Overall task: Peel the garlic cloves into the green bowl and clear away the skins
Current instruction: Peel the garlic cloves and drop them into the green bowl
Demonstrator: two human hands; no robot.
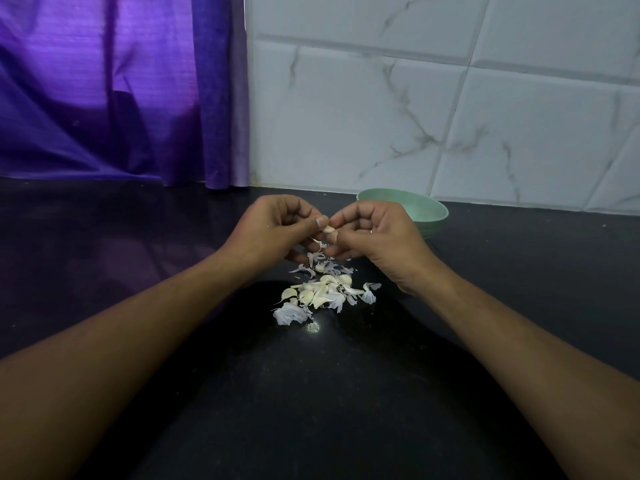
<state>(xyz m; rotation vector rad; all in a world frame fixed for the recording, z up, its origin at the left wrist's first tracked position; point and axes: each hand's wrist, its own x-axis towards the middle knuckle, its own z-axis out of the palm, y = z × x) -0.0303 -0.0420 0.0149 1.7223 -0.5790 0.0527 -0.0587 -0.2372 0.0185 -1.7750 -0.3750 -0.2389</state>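
Pale garlic clove (329,230): is pinched between the curled fingertips of the left hand (273,233) and the right hand (377,237), and is held above the black tabletop (346,393). Pile of skins and cloves (322,294): is scattered on the tabletop directly below both hands. Green bowl (424,209): is set just behind the right hand, partly hidden by it.

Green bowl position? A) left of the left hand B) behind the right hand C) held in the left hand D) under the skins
B: the bowl sits on the counter behind the right hand, partly hidden by it.
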